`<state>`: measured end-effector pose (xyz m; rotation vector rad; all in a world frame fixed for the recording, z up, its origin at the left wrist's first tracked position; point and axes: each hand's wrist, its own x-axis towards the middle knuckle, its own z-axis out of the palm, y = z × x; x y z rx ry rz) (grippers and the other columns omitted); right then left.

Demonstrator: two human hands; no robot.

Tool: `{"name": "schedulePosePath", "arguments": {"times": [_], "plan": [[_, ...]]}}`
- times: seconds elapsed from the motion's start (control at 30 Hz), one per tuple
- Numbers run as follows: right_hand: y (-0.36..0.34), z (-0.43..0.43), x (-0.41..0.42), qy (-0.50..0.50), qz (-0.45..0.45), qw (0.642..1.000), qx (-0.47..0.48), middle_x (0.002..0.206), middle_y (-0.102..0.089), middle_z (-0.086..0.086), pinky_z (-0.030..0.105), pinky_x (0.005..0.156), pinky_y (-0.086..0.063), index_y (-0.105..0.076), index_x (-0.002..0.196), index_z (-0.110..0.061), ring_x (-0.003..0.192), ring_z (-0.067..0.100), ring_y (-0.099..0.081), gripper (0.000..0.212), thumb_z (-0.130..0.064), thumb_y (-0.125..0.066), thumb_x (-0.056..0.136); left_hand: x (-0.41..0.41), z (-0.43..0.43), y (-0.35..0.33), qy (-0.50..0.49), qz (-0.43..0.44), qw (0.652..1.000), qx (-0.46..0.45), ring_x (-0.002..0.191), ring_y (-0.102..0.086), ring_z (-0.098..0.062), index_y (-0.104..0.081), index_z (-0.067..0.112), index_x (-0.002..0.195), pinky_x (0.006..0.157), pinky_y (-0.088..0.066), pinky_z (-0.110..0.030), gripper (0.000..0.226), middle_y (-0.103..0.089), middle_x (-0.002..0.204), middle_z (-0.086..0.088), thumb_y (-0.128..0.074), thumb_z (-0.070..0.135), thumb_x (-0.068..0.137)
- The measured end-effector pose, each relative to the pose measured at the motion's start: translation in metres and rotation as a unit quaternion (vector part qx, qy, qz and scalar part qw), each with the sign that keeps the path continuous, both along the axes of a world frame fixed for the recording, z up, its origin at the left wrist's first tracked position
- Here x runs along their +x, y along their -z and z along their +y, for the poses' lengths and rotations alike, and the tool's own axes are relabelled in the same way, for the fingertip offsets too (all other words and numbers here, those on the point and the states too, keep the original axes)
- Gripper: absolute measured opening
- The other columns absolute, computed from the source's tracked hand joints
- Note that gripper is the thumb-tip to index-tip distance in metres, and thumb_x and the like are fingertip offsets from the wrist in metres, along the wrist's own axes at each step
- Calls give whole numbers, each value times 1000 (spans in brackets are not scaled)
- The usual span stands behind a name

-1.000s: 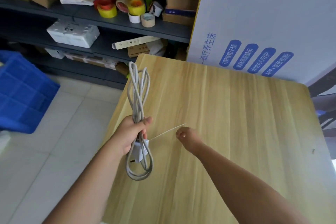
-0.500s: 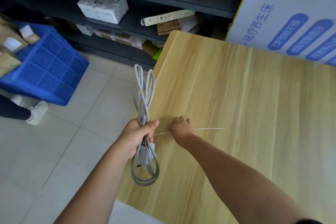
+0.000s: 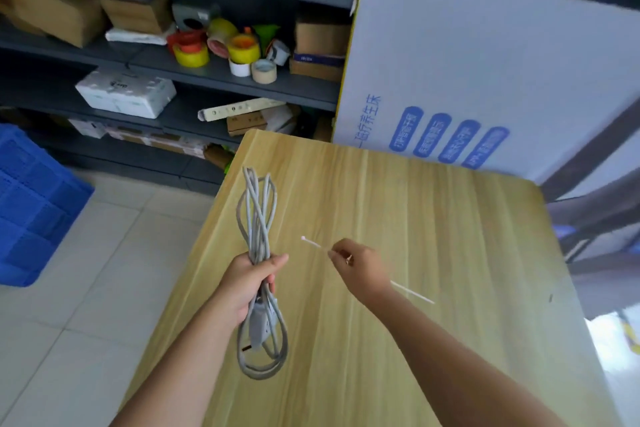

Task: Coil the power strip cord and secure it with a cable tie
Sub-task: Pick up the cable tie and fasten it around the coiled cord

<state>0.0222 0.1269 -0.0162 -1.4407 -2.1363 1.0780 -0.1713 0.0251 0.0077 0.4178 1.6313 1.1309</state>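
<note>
Lifted away from the cord [image 3: 258,218], the right hand [image 3: 360,267] pinches a cable tie [image 3: 313,243]; left hand [image 3: 247,282] grips the coil above the table's [image 3: 450,236] left edge.

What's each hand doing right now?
Left hand: closed around the coiled cord.
Right hand: pinching the cable tie, not yet around the cord.
</note>
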Motion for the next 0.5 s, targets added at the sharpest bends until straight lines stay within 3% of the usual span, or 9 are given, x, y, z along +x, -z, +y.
{"name": "schedulePosePath", "arguments": {"times": [0.1,0.17,0.33,0.5], "plan": [[-45,4,45,13,13,1000,2,62,-57,-11,18,55,-37,-67,78,-25,53,2,-47,10,-29,-66,88,46,22,-30,21,-1,999,26,42,-47,-16,-68,6,86,44,-41,-24,9,-57,58,-1,-73,12,83],[-68,5,73,8,6,1000,1,63,-58,-12,18,56,-38,-68,80,-30,55,-1,-50,9,-31,-65,88,76,34,-49,37,0,998,45,40,-49,-12,-73,8,94,42,-41,-22,12,-66,69,0,-74,12,83],[-112,-2,139,16,-2,1000,9,65,-60,-11,26,61,-43,-72,88,-31,57,5,-51,9,-35,-65,88,143,50,-88,69,12,995,72,43,-50,-14,-71,8,86,45,-40,-23,9,-62,50,5,-74,16,83],[-150,-18,198,66,3,998,17,68,-63,-7,23,59,-43,-73,88,-29,60,8,-54,11,-33,-63,89,199,55,-116,133,18,985,110,41,-49,-13,-72,9,93,49,-40,-25,13,-63,60,-4,-75,16,82]]}}
